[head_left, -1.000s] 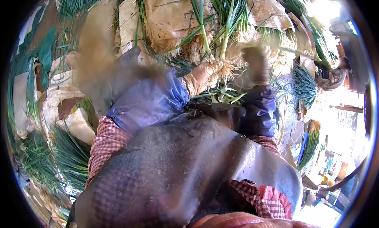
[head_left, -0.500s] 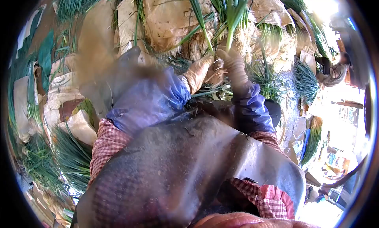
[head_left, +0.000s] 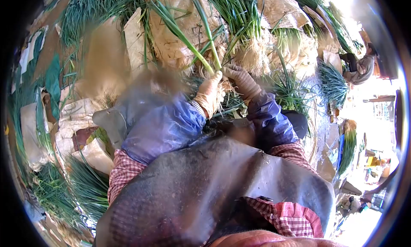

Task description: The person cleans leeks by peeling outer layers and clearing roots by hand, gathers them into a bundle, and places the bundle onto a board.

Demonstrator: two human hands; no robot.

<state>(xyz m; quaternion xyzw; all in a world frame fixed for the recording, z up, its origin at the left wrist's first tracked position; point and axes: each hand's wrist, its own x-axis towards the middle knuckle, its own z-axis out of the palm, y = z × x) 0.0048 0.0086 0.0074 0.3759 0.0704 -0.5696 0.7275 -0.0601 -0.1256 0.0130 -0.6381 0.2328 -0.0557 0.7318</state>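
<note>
Gloved and in a blue sleeve, my left hand (head_left: 209, 94) is closed around the lower ends of green onions (head_left: 186, 41). Two long stalks stick up from it, leaning up and left. My gloved right hand (head_left: 245, 82) meets it from the right, its fingertips pinched together at the white base of the stalks. Pale stringy roots (head_left: 222, 89) hang just below, between the two hands. What exactly lies under the right fingertips is partly hidden. A dark apron (head_left: 205, 178) covers my lap below.
Green onion bundles (head_left: 248, 18) with roots lie ahead beside tan wrapping sheets (head_left: 182, 26). Loose leaves (head_left: 289, 91) are at right, more onion greens (head_left: 87, 185) at lower left. Another person (head_left: 364, 69) sits at far right. A blurred smear covers part of the upper left.
The two hands have come together and moved slightly down. The broader stalk, upright at my right hand before, now leans left from my left hand. My right hand has shifted toward the stalk bases.
</note>
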